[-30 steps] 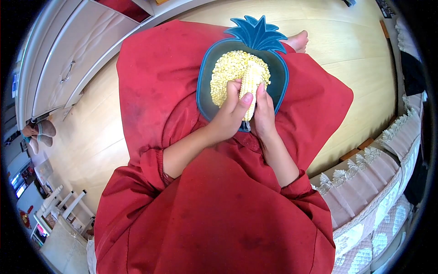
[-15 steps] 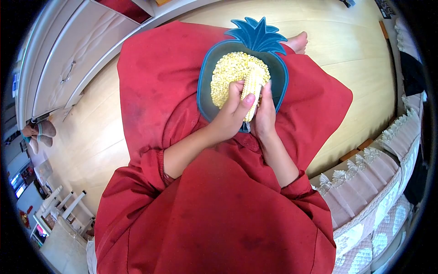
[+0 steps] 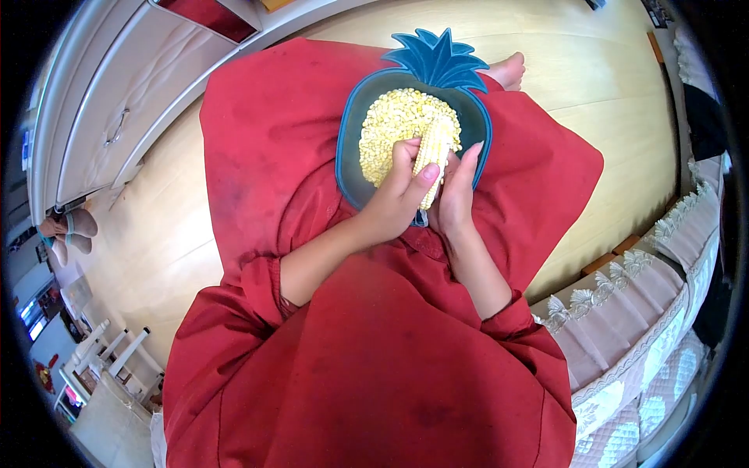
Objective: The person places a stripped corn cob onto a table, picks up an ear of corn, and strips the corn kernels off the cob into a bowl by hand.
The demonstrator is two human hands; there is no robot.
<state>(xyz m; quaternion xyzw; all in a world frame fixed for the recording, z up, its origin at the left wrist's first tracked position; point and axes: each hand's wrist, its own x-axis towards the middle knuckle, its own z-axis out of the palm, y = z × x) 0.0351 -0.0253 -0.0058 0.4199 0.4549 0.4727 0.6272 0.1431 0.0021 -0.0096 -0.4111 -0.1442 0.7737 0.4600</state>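
Note:
A pale yellow corn cob (image 3: 434, 147) tilts over a pineapple-shaped teal bowl (image 3: 350, 125) resting on the red-clothed lap. Loose corn kernels (image 3: 388, 129) are heaped in the bowl, mostly on its left side. My left hand (image 3: 396, 195) grips the cob's lower half, thumb across the front and fingers bent around its left side. Against the cob's lower right side is my right hand (image 3: 456, 199), cupped, with its thumb raised off the cob. Its other fingers are partly hidden behind the cob.
White drawers (image 3: 129, 109) stand at the upper left and a quilted, ruffled cover (image 3: 624, 312) at the right. A bare foot (image 3: 509, 72) shows beyond the bowl on the light wooden floor (image 3: 175, 242). A white stool (image 3: 109, 351) is at lower left.
My right thumb has lifted off the cob and moved right. The cob has tilted slightly and sits a little lower, still in my left hand.

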